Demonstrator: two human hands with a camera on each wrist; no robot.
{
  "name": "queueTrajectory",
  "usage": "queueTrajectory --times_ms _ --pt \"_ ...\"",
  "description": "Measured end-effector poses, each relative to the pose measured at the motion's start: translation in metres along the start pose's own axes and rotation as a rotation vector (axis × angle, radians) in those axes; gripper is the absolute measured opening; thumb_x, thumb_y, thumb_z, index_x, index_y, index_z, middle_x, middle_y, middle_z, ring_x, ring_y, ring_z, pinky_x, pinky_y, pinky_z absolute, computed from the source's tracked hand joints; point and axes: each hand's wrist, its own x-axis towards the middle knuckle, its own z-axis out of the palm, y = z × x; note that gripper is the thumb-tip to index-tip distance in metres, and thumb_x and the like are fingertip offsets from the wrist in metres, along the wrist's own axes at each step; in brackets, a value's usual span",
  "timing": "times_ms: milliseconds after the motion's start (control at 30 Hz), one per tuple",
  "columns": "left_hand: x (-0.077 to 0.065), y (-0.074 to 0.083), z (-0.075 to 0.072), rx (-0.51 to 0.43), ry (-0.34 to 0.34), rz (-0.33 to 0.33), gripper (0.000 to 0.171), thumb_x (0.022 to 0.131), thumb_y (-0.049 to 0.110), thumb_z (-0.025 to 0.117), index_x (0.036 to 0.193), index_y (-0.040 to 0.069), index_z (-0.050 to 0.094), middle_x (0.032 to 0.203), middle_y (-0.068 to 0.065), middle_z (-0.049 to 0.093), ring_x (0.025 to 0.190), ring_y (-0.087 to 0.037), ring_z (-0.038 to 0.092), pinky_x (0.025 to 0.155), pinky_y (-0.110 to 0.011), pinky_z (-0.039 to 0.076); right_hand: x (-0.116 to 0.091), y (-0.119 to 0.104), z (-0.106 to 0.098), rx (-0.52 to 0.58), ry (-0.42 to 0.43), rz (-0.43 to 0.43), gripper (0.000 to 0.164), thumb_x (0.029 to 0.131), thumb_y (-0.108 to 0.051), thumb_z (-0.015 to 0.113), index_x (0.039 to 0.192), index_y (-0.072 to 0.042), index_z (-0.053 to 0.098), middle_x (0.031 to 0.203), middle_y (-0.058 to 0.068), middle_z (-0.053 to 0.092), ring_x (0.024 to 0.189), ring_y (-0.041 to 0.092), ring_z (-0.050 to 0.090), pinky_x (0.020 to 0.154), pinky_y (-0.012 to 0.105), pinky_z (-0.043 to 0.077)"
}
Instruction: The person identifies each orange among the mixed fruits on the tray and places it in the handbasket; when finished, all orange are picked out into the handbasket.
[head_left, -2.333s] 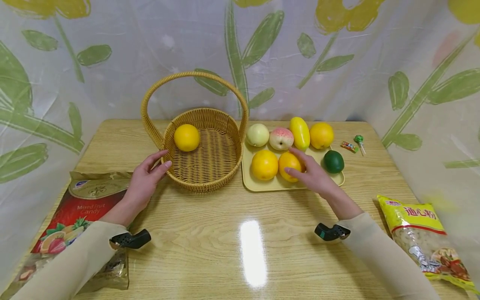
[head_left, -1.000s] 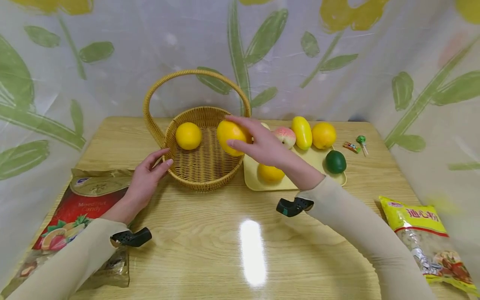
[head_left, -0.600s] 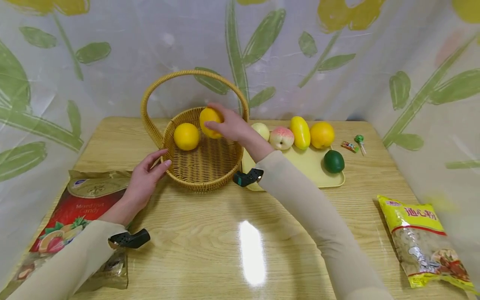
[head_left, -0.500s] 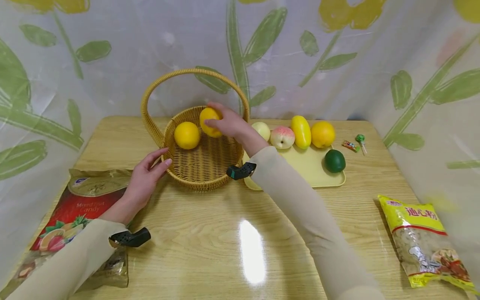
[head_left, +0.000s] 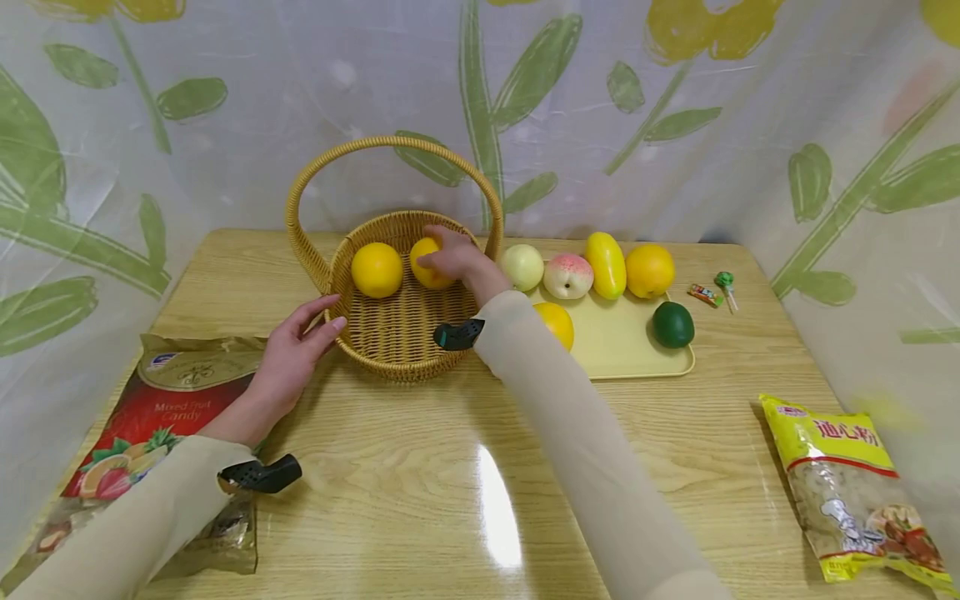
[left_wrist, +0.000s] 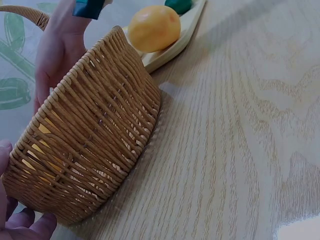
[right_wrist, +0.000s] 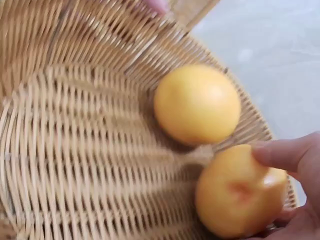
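Note:
A woven wicker basket (head_left: pixel 408 367) with a tall arched handle stands at the back left of the table. At its left rim my left hand (head_left: pixel 296 354) grips the edge, thumb at the top and fingers against the outer wall. Inside the basket my right hand (head_left: pixel 459 257) holds an orange (right_wrist: pixel 237 195), thumb on one side and the other fingers partly hidden behind the fruit. Right beside it in the basket is another orange (head_left: pixel 377 271). My right forearm crosses in front of the basket's right side and overlaps an orange (head_left: pixel 555 323) on the tray.
A yellow tray (head_left: pixel 622 358) right of the basket bears a peach (head_left: pixel 568 277), a pale green round fruit (head_left: pixel 522 267), a yellow oblong fruit (head_left: pixel 605 267), an orange (head_left: pixel 649 271) and a dark green fruit (head_left: pixel 672 325). Candies (head_left: pixel 705 295) lie beyond. Bags (head_left: pixel 180 408) (head_left: pixel 847 492) flank the table.
My right hand has taken an orange from the tray, carried it left over the rim and lowered it inside the basket. My left hand has stayed at the rim.

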Motion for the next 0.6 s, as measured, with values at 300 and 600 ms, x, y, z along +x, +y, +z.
queueTrajectory --times_ms 300,600 --pt "0.0009 -0.0001 -0.0005 0.009 0.002 0.004 0.063 0.098 0.038 0.058 0.150 0.010 0.038 0.158 -0.009 0.025 0.139 -0.024 0.034 0.098 -0.016 0.045 0.0011 -0.0001 -0.0015 -0.136 -0.040 0.027 0.069 0.097 -0.019 0.063 0.156 -0.016 0.028 0.149 0.009 0.038 0.120 0.025 0.045 0.091 0.032 0.044" --pt "0.0000 0.0001 -0.0013 0.021 -0.003 -0.009 0.063 0.098 0.039 0.057 0.151 0.012 0.037 0.160 -0.007 0.021 0.144 -0.026 0.027 0.104 -0.023 0.041 0.0040 -0.0008 0.0030 -0.241 0.006 -0.023 0.071 0.096 -0.023 0.064 0.156 -0.016 0.026 0.152 0.011 0.035 0.133 0.027 0.033 0.100 0.034 0.039"
